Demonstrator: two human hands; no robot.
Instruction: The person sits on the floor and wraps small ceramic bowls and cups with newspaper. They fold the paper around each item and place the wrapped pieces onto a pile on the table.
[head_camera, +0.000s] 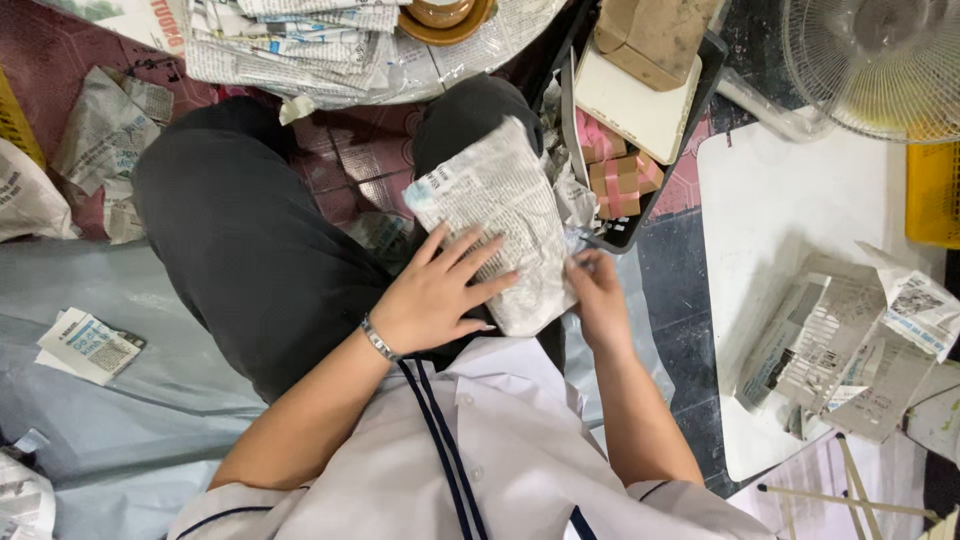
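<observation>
A bundle wrapped in newspaper (505, 205) rests on my right knee, over dark trousers. My left hand (437, 290) lies flat on its near part, fingers spread and pressing down. My right hand (598, 295) pinches the paper at the bundle's right edge, fingers curled on a fold. What is inside the wrapping is hidden.
A dark crate (640, 215) of small pink and tan blocks sits to the right of the knee, with a cardboard box (650, 35) and white board above it. Newspaper stacks (300, 45) lie ahead, a brown bowl (445, 18) on them. A white board (780, 220) carries crumpled newspaper (850, 340); a fan (880, 60) stands far right.
</observation>
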